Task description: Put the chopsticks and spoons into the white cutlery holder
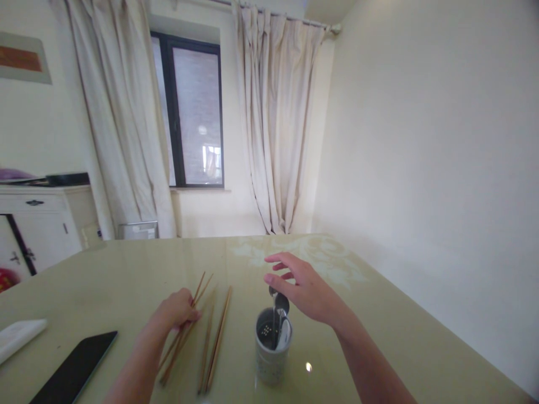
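My left hand (181,308) is closed around a few wooden chopsticks (174,353), which slant across the table at the left. Just right of them, more chopsticks (218,342) lie on the table, pointing away from me. A grey utensil holder (272,359) stands upright, with drain holes visible in its bottom. Several metal spoons (281,306) lean inside it, bowls up, beside something white. Above the spoons hovers my right hand (298,283), its fingers apart and nothing between them. Whether it touches the spoon tops I cannot tell.
A black phone-like slab (76,367) lies at the left on the glossy pale green table (138,264), and a white object (19,336) sits beyond it. A wall (442,224) runs along the right side. A white cabinet (46,219) stands at the back left.
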A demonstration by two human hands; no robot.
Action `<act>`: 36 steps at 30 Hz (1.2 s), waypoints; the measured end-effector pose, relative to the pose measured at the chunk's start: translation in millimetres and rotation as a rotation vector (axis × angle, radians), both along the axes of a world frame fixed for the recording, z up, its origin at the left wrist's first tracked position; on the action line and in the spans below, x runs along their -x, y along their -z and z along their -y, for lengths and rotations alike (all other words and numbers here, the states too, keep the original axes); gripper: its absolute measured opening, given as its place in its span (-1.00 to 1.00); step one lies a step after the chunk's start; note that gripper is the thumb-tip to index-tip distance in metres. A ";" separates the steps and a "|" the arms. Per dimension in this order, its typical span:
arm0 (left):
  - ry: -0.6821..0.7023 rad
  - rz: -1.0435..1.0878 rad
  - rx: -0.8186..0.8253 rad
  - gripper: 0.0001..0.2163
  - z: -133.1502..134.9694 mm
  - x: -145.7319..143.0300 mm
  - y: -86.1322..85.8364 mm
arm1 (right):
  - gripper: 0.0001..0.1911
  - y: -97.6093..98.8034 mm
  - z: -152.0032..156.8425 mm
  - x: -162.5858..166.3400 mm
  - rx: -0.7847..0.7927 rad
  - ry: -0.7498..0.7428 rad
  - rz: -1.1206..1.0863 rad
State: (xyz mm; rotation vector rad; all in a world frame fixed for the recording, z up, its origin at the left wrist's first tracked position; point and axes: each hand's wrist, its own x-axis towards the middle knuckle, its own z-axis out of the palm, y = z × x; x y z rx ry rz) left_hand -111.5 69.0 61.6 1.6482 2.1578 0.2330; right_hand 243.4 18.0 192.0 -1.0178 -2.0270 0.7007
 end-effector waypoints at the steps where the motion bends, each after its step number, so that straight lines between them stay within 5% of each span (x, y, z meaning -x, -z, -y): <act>1: -0.001 0.019 0.012 -0.72 1.5 -2.5 -0.1 | -0.66 -0.3 0.6 -0.7 0.000 0.000 0.003; 14: 0.043 0.143 0.113 -0.67 12.2 -42.0 -12.1 | -0.64 -3.2 -1.2 -10.0 0.009 0.023 0.171; 23: 0.222 -0.236 -0.065 -0.65 4.2 -76.9 -1.3 | -0.97 2.8 -8.3 -7.2 -0.011 0.024 0.299; 29: 0.230 -0.264 -0.118 -0.67 3.0 -87.2 5.7 | -0.90 12.0 -16.7 -2.8 -0.051 0.078 0.302; 33: 0.211 -0.275 -0.175 -0.66 7.0 -87.8 -7.2 | -0.75 16.2 -19.9 -0.9 -0.099 0.109 0.317; 36: 0.207 -0.195 -0.389 -0.68 11.7 -92.8 -32.5 | -0.74 11.6 -18.0 -0.4 -0.162 0.100 0.269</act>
